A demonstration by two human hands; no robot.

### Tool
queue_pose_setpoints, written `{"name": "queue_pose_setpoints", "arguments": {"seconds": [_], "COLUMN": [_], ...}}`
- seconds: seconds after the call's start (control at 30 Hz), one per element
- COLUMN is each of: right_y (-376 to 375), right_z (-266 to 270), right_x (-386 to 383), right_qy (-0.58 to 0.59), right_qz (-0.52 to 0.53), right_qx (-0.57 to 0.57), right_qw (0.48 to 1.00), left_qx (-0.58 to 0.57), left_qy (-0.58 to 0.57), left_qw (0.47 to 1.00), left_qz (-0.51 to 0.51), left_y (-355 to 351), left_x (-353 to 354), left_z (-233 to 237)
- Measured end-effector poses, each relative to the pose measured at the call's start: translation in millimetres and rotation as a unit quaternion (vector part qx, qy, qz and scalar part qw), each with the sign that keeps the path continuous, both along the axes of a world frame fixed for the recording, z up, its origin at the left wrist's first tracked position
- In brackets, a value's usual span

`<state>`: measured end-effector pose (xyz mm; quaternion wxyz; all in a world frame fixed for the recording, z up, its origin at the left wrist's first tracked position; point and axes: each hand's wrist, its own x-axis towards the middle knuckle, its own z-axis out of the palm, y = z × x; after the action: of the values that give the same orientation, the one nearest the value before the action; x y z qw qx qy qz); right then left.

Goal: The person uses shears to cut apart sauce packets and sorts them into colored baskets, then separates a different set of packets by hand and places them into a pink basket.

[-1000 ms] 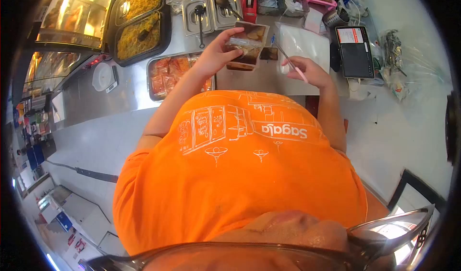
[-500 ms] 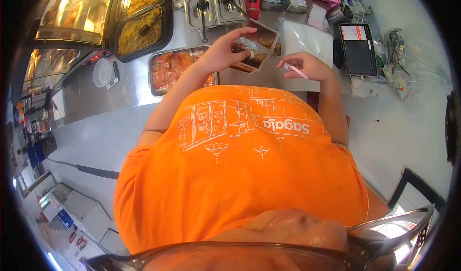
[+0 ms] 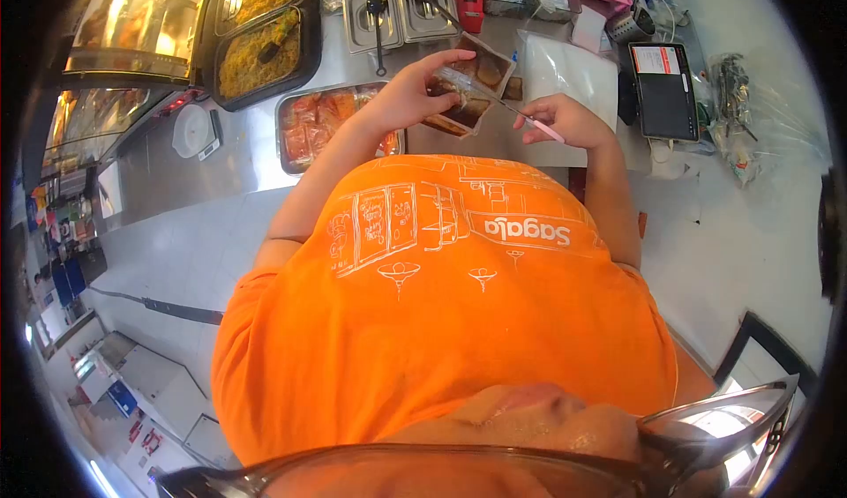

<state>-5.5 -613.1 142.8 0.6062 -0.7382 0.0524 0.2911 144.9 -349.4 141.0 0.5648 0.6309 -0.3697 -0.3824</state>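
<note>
My left hand (image 3: 413, 94) grips a clear plastic pouch (image 3: 483, 64) with dark brown contents, fingers along its top and thumb on its near side. My right hand (image 3: 569, 120) is closed around the pink handle of a slim knife (image 3: 547, 131). Its thin metal blade points left and overlaps the middle of the pouch in this view. The pouch is held over the steel counter, with brown pieces showing at its right side.
A metal tray (image 3: 281, 132) of packed orange-red food stands left of my left arm. Behind are lidded steel containers (image 3: 369, 35) with ladles. A white plastic sheet (image 3: 569, 74) and a tablet (image 3: 663, 101) lie to the right. Black trays (image 3: 311, 66) hold yellow food.
The knife blade now reaches farther left across the pouch, and its handle sits slightly higher. My left hand keeps its grip; the whole view has shifted slightly.
</note>
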Motion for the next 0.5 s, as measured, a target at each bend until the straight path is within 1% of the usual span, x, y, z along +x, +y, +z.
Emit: {"name": "queue_pose_setpoints", "arguments": {"seconds": [0.07, 0.17, 0.27, 0.37, 0.5], "right_y": [2.2, 9.0, 10.0, 10.3, 16.7], "right_z": [0.6, 5.8, -4.7, -11.5, -14.0], "right_x": [0.7, 5.6, 7.0, 7.8, 11.7], "right_qy": [-0.005, 0.012, -0.028, -0.013, -0.011], "right_qz": [0.005, 0.015, 0.014, -0.001, -0.006], "right_qx": [-0.003, 0.003, -0.006, 0.023, 0.034], "right_qw": [1.000, 1.000, 0.999, 1.000, 0.999], "left_qx": [0.009, 0.007, 0.009, -0.009, -0.009], "left_qy": [0.033, 0.040, 0.050, 0.035, 0.051], "left_qw": [0.999, 0.999, 0.998, 0.999, 0.998], "left_qz": [-0.004, -0.020, -0.022, -0.019, -0.018], "left_y": [0.5, 0.6, 1.3, 1.3, 2.1], "left_x": [0.9, 0.1, 0.4, 1.7, 1.5], "left_z": [-1.7, 0.3, 2.4, 0.5, 2.7]}}
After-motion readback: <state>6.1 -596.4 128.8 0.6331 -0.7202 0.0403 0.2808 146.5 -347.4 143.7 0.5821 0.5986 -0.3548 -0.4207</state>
